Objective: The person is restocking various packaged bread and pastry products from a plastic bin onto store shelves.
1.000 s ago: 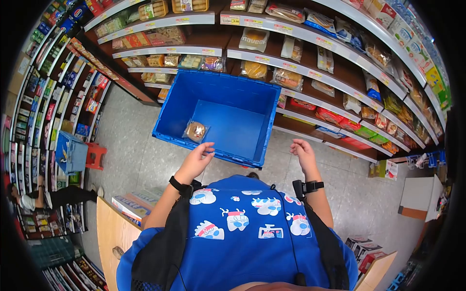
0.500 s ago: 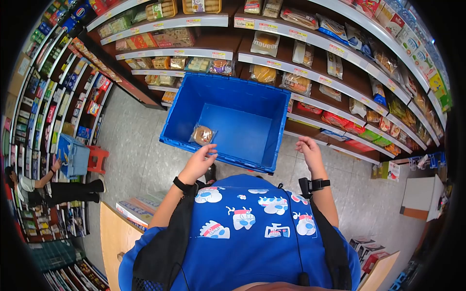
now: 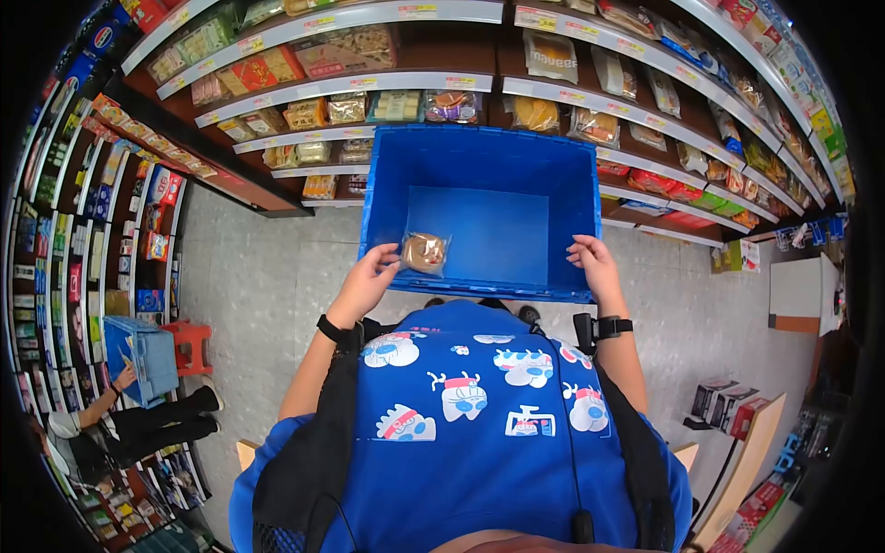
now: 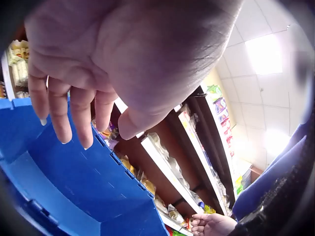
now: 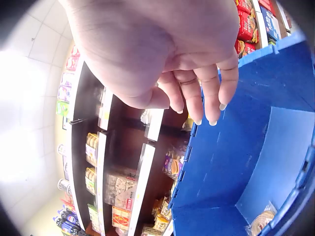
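Observation:
A deep blue plastic crate (image 3: 479, 157) stands before me, in front of the bakery shelves. Inside, at its near left corner, lies a round brown bread roll in a clear wrapper (image 3: 425, 252); the right wrist view also has this wrapped roll (image 5: 262, 221). My left hand (image 3: 366, 279) is at the crate's near left corner, its fingers loosely extended and holding nothing. At the opposite side my right hand (image 3: 597, 265) overlaps the near right corner, fingers relaxed. Both wrist views have the fingers hanging apart from one another above the crate walls.
Shelves of packaged bread (image 3: 595, 126) rise behind the crate. To the left, another person bends by a light blue crate (image 3: 147, 355) beside a red stool (image 3: 191, 348). Boxes (image 3: 724, 405) stand on the floor at the right, near a wooden board (image 3: 737, 479).
The crate has shifted right and squared up in the head view as my viewpoint turned. My hands, earlier near its front edge and off its right side, are now at both near corners.

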Demonstrator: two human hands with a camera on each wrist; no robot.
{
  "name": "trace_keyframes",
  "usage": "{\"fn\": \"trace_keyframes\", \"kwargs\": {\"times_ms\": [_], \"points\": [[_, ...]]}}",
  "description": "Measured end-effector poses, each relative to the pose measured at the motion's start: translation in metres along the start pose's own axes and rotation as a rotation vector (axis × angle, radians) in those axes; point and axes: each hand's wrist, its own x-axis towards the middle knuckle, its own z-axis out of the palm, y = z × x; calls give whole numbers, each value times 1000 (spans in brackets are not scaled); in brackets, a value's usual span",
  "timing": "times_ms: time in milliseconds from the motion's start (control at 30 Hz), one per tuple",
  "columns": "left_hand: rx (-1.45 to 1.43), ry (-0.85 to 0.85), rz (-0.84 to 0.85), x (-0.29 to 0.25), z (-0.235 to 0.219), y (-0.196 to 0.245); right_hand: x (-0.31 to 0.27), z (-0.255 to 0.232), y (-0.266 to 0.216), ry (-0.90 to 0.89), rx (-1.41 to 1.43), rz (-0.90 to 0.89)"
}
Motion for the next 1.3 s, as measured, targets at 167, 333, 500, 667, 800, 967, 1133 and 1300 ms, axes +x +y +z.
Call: {"fn": "trace_keyframes", "kwargs": {"times_ms": [167, 333, 500, 667, 800, 967, 1133, 1300], "points": [[-28, -81, -29, -2, -26, -11, -5, 34, -16, -37, -81, 20], [-101, -90, -6, 9, -29, -12, 4, 49, -20, -89, -146, 70], [-26, -156, -40, 13, -36, 12, 29, 76, -21, -224, -316, 47], [-51, -209, -90, 23, -38, 3, 52, 101, -17, -339, -389, 137], [5, -232, -134, 46, -40, 13, 89, 117, 12, -546, -512, 159], [57, -288, -233, 81, -25, 30, 124, 136, 38, -656, -499, 312], [137, -340, -344, 162, 1, -26, 165, 147, 80, -681, -388, 531], [29, -217, -857, 224, 52, -81, 194, 160, 143, -687, -238, 722]]}}
